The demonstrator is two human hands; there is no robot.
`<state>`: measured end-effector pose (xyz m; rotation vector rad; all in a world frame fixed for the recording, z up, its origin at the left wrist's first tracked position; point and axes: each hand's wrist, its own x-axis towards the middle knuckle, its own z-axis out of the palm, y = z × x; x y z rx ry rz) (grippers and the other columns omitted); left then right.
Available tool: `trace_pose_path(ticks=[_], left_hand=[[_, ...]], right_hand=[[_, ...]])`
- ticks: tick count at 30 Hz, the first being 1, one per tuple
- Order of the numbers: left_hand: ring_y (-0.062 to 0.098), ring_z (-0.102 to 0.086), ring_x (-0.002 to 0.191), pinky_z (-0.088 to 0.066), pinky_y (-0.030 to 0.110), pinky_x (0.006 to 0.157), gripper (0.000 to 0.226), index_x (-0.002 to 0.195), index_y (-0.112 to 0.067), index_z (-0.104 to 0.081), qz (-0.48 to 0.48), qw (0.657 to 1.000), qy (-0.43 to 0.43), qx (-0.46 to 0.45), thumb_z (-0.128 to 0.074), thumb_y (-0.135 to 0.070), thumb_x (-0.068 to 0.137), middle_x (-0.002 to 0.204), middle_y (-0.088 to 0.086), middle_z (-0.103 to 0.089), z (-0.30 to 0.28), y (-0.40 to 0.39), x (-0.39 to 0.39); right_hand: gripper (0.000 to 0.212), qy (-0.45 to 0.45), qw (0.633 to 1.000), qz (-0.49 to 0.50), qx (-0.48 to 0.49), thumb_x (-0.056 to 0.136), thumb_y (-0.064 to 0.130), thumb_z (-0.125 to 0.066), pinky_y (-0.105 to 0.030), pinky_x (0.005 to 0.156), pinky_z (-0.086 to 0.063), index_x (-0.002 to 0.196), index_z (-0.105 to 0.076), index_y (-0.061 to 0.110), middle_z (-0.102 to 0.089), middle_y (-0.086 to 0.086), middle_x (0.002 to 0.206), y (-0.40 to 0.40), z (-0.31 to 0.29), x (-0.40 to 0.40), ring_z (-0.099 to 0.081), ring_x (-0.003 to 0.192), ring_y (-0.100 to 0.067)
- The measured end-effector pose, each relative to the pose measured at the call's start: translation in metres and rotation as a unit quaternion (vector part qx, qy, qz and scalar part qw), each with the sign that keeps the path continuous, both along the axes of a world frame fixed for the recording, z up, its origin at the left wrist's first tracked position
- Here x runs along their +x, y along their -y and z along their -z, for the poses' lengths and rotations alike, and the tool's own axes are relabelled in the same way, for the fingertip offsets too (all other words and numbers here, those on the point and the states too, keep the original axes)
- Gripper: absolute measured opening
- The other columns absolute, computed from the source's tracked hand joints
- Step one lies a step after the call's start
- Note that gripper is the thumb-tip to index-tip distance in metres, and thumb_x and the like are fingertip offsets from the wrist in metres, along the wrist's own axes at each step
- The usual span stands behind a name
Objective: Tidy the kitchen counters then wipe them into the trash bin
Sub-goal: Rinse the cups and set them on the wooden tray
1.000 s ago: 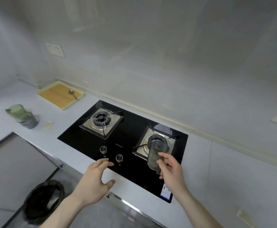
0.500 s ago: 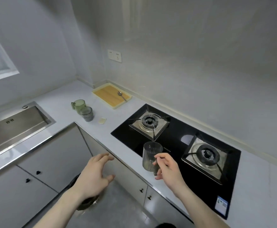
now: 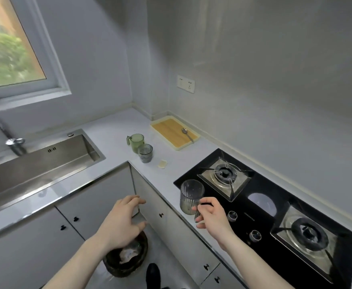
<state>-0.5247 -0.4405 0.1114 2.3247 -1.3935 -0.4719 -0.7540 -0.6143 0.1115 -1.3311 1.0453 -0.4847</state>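
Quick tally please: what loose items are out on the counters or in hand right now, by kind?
Cups: 3, a green cup, a grey glass cup and a clear ribbed cup held by the right hand
Cutting boards: 1
Spoons: 1, on the board
Small pale scraps: 1
Total: 6

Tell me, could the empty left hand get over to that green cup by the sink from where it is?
Probably yes. The left hand is open and holds nothing, hovering in front of the cabinets. The green cup stands on bare counter, with only the smaller grey cup beside it, toward the stove, so a reach forward looks unblocked.
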Motion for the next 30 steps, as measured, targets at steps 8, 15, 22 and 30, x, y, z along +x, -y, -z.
trace_pose_path(ticks=[8,15,22,30], left_hand=[[0.013,-0.033,0.142,-0.027,0.025,0.116,0.061,0.14,-0.035,-0.046,-0.014,1.0,0.009,0.005,-0.068,-0.047,0.085,0.154,-0.013,-0.037,0.003,0.005,0.095],[0.013,-0.039,0.135,-0.032,0.024,0.112,0.061,0.136,-0.034,-0.051,-0.031,0.999,0.014,0.018,-0.068,-0.049,0.08,0.146,-0.015,-0.043,0.005,0.008,0.186],[0.01,-0.041,0.132,-0.034,0.022,0.109,0.058,0.135,-0.036,-0.052,-0.028,0.999,0.004,0.045,-0.067,-0.05,0.08,0.14,-0.021,-0.043,0.01,0.028,0.253],[0.014,-0.045,0.133,-0.037,0.026,0.11,0.057,0.136,-0.032,-0.054,0.048,0.997,-0.006,0.067,-0.069,-0.042,0.082,0.144,-0.013,-0.048,0.016,0.107,0.314]], right_hand=[[0.019,0.003,0.999,0.03,0.041,0.099,0.008,-0.055,-0.034,0.066,-0.057,0.116,-0.054,0.015,-0.074,-0.011,0.1,0.031,0.044,0.11,-0.062,0.072,-0.019],[0.023,-0.013,0.99,0.092,0.11,0.097,0.003,-0.051,-0.032,0.059,-0.055,0.119,-0.052,0.008,-0.072,-0.013,0.104,0.066,0.087,0.201,-0.063,0.069,-0.019],[0.025,-0.035,0.983,0.119,0.133,0.095,0.002,-0.05,-0.038,0.07,-0.06,0.119,-0.052,0.009,-0.072,-0.013,0.103,0.094,0.109,0.251,-0.065,0.074,-0.022],[0.021,-0.046,0.971,0.191,0.14,0.094,0.0,-0.05,-0.037,0.071,-0.059,0.11,-0.053,0.013,-0.071,-0.01,0.103,0.114,0.124,0.279,-0.064,0.074,-0.02]])
